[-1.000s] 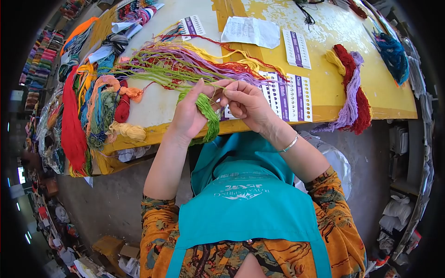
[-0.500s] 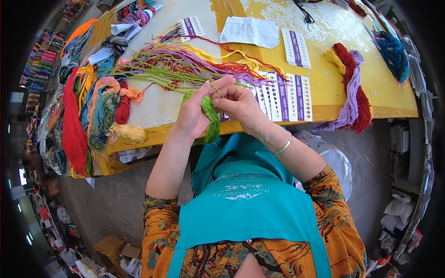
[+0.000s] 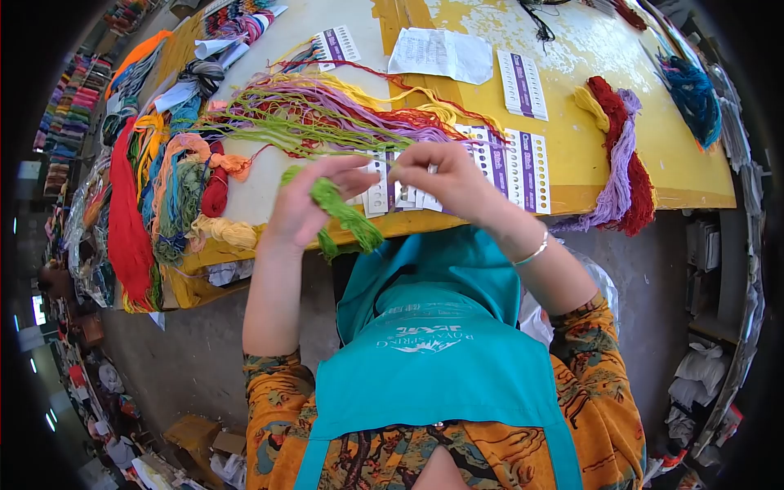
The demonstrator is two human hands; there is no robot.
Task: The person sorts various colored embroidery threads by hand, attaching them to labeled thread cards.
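A bright green skein of thread (image 3: 345, 214) hangs looped over my left hand (image 3: 306, 200), between its thumb and palm, above the table's front edge. The fingers of that hand are curled to the right. My right hand (image 3: 449, 178) is closed in a pinch at a thin green strand by the fingertips of the left. The pinched end itself is hard to see. Behind both hands, loose light-green threads (image 3: 282, 131) lie across purple, red and yellow ones. White and purple punched thread cards (image 3: 529, 171) lie just beyond my right hand, partly covered by it.
Several colored skeins, including a red one (image 3: 129, 220), hang over the table's left end. A red and purple bundle (image 3: 622, 163) lies at the right edge. A paper sheet (image 3: 441, 55) and another punched card (image 3: 523, 84) lie farther back on the table (image 3: 678, 184).
My hands have moved apart: the left went left with the green skein, the right went right. The skein now hangs more slanted, and more of the cards shows between the hands.
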